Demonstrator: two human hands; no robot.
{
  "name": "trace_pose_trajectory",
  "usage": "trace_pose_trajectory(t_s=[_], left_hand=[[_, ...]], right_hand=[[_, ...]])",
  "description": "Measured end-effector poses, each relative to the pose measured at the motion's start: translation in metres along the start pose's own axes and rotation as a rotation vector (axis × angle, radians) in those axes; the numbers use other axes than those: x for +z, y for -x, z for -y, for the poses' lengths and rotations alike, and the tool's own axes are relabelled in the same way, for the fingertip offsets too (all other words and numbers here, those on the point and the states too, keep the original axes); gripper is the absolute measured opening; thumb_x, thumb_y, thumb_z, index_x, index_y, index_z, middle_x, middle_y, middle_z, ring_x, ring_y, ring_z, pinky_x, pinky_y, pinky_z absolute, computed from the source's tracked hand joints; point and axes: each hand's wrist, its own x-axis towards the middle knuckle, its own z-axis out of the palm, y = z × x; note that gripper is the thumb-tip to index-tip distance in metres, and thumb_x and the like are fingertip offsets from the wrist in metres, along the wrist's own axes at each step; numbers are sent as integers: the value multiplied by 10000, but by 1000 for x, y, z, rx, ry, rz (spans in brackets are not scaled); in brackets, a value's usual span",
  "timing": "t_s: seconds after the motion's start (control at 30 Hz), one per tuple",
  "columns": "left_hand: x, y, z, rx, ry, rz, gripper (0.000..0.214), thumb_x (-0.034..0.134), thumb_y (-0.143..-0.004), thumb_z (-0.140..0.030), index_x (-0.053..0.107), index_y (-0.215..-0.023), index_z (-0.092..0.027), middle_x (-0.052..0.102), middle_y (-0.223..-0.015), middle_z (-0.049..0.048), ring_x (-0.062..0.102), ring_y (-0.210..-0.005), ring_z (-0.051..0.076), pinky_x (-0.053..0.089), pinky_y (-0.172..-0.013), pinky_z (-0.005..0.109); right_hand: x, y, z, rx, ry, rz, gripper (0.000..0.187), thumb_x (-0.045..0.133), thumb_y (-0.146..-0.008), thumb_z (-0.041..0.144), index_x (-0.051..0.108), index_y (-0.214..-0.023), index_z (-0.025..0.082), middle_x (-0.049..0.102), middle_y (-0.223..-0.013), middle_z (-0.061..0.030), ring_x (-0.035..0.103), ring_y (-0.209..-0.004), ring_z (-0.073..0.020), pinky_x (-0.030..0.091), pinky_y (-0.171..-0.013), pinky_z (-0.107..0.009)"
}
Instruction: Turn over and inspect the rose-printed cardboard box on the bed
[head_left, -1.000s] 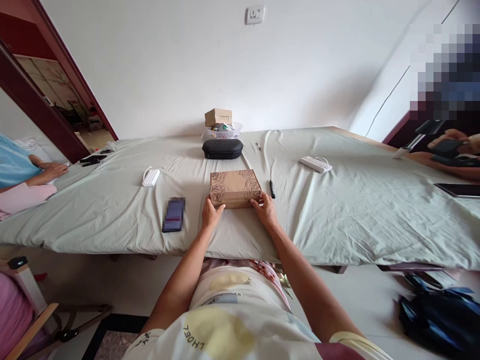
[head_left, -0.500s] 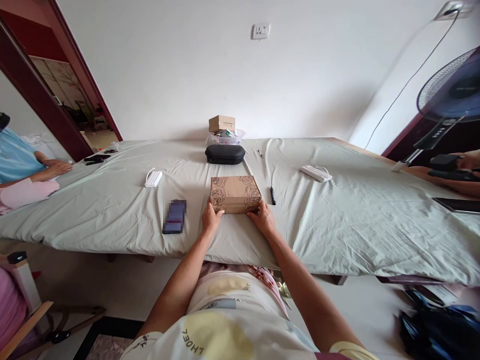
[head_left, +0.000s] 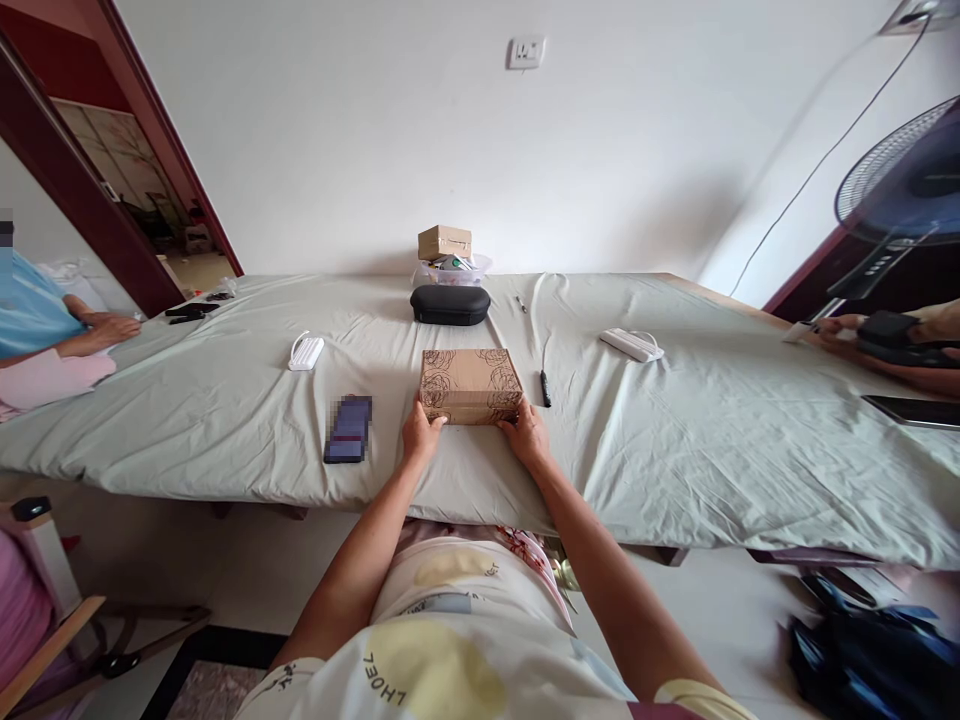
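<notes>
While the L hand (head_left: 423, 434) grips the near L corner of the patterned cardboard box (head_left: 471, 380) in the head view, thumb on its front face, the R hand (head_left: 528, 436) grips the near R corner likewise. It sits w/ its lid down on the pale green tablecloth (head_left: 712, 430), approx. mid-table, near the front edge. A dark phone (head_left: 349, 430) lies to its L, a black pen (head_left: 545, 388) just R. Black case (head_left: 450, 305) is behind it, w/ a clear plastic tub (head_left: 426, 274) & small carton (head_left: 445, 242) further back.
</notes>
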Motion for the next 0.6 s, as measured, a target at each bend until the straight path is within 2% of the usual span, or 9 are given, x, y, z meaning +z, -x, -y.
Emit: trace_pose_trajectory(t_s=[0.23, 0.47, 0.6], left_hand=[[-3, 0, -3, -22, -24, 10, 726, 774, -911, -266, 451, -1548, -136, 712, -1374, 202, 697, -1279, 293, 516, -1029, 325], [-6, 0, -4, -18, -28, 20, 645, 748, -925, -251, 496, -1507, -140, 727, -1351, 187, 714, -1243, 286, 521, -1030, 335], [-3, -1, -1, -4, -15, 13, 680, 742, -922, -253, 462, -1529, -129, 722, -1354, 203, 706, -1260, 300, 520, -1042, 350]], right_hand=[[0, -1, 0, 26, 40, 24, 761, 622, -851, 249, 418, -1582, 187, 662, -1211, -151, 638, -1135, -335, 535, -1002, -476], [-1, 0, 1, 7, 38, 9, 746, 627, -863, 246, 429, -1581, 194, 682, -1198, -153, 650, -1112, -333, 540, -987, -470], [0, -1, -2, -7, 58, 16, 747, 625, -842, 238, 454, -1566, 177, 676, -1206, -171, 654, -1108, -350, 548, -995, -487]])
